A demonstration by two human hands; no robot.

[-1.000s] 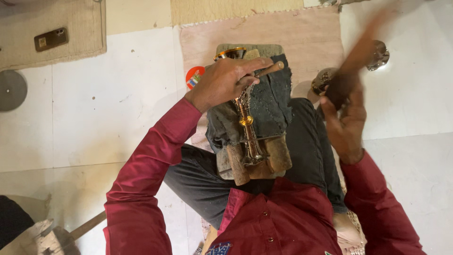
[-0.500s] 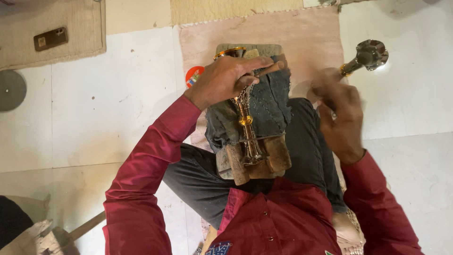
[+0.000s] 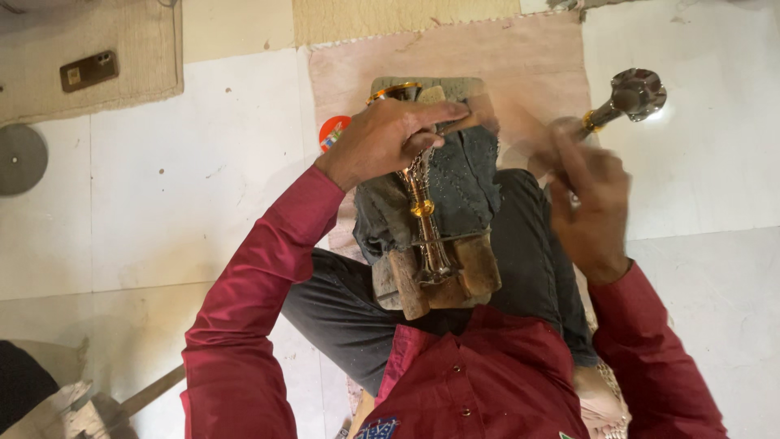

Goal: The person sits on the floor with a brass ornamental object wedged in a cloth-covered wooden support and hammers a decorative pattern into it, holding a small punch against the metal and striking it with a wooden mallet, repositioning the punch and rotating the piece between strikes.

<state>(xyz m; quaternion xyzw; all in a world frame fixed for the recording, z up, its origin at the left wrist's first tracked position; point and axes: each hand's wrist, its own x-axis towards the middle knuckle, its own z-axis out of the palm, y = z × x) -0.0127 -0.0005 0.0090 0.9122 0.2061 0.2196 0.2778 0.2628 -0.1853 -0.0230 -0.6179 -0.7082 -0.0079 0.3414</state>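
Brass, slim and turned like a lamp stem (image 3: 422,219), lies lengthwise on a cloth-wrapped wooden block (image 3: 443,203) that rests on the lap of the seated person in a dark red shirt, its flared foot toward the body and its far end under the left hand (image 3: 390,138). That hand is closed down on the far end of the stem, fingers (image 3: 443,114) stretched flat across it and pressing it to the dark cloth; a short bit of fine chain hangs just below the palm. The right hand (image 3: 589,203) is blurred with motion beside the block, curled around the handle of a metal hammer (image 3: 630,96) whose bright, faceted head points away over the white floor tiles (image 3: 162,187); the grip looks closed, though the blur hides the fingertips. A second ago the right arm was raised and smeared high in the view; half a second ago the hammer head showed clearly out to the right, and now it sits a little lower and nearer, with the hand drawn in toward the block. The left hand and the brass piece have not shifted across the three pictures. By that, a run of hammer strokes is in progress, with the piece held steady between blows. A round orange lid (image 3: 333,132) peeks out beside the block on a pale pink mat (image 3: 520,57); a woven mat (image 3: 97,32) with a small brown box (image 3: 88,70) lies well apart
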